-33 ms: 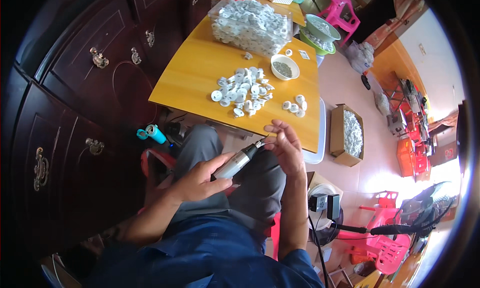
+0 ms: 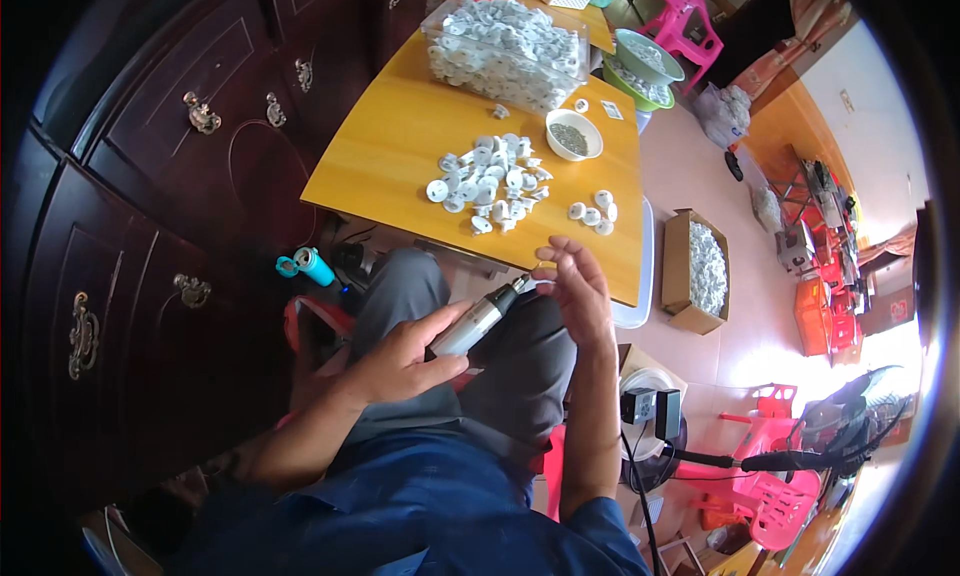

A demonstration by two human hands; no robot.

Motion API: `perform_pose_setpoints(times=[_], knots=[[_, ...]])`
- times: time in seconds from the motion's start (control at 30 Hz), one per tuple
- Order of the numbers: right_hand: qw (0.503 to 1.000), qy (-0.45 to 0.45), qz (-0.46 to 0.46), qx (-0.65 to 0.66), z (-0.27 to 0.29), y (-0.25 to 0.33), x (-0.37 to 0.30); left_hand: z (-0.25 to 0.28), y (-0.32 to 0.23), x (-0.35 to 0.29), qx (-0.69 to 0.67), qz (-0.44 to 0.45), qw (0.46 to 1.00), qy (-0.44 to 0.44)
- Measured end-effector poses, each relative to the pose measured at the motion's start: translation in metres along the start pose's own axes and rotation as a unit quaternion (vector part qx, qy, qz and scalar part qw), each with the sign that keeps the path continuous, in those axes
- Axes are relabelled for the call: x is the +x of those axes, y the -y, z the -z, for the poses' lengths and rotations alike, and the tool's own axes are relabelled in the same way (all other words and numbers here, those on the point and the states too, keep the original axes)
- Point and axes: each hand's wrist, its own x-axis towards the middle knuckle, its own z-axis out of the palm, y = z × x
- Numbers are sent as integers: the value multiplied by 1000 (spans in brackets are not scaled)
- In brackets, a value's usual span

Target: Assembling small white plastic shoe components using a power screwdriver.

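Over my lap, my left hand is wrapped round a silver-grey electric screwdriver with a black nose. The tool slants up to the right. At its tip is my right hand, thumb and fingers bent together in a pinch. Whatever small thing they hold is too small to make out. Just beyond the hands, a loose pile of small white plastic parts with round heads lies on the yellow table. A small group of similar white parts sits to its right. Behind these stands a white bowl of tiny grey metal pieces, probably screws.
A clear bin heaped with white parts stands at the table's back. Right of the table, a cardboard box of white pieces rests on the floor. Dark drawers line the left, near an open turquoise flask. Pink chairs stand lower right.
The whole view has shifted very slightly. My right fingers have moved a little at the screwdriver's tip; my left hand keeps its grip.
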Motion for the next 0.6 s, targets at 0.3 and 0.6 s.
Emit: perform_pose_setpoints(times=[0.3,0.6], knots=[[853,-108,-11,-510,-37,2,74,6,-9,-3,89,-53,989,-109],[851,-72,-7,-520,-40,-13,83,10,8,4,104,-86,980,-143]])
